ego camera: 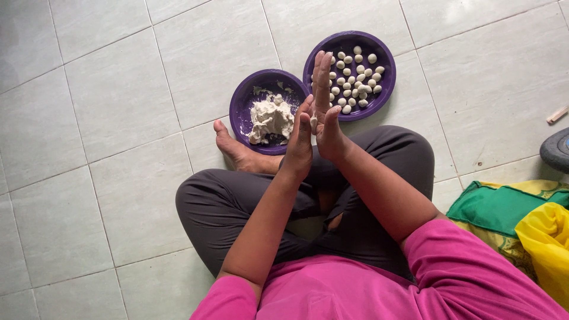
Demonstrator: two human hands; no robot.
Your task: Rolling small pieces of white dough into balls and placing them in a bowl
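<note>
Here left hand (299, 139) and right hand (325, 101) press flat together | grasp hidden | dough plate (246, 98), ball plate (385, 56) beyond.

Small whitish dough piece (313, 122): mostly hidden between the pressed palms of the left hand (299, 139) and right hand (325, 112), shape not readable. Round purple plastic plate of small white dough balls (379, 89): near-left rim and several balls covered by the raised right fingers. Dark grey round object (557, 150), yellow cloth (548, 249) and small pale stick (557, 114): cut off by the right edge, kind unclear.

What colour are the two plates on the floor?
Both plates are purple, seen in the head view.
</note>
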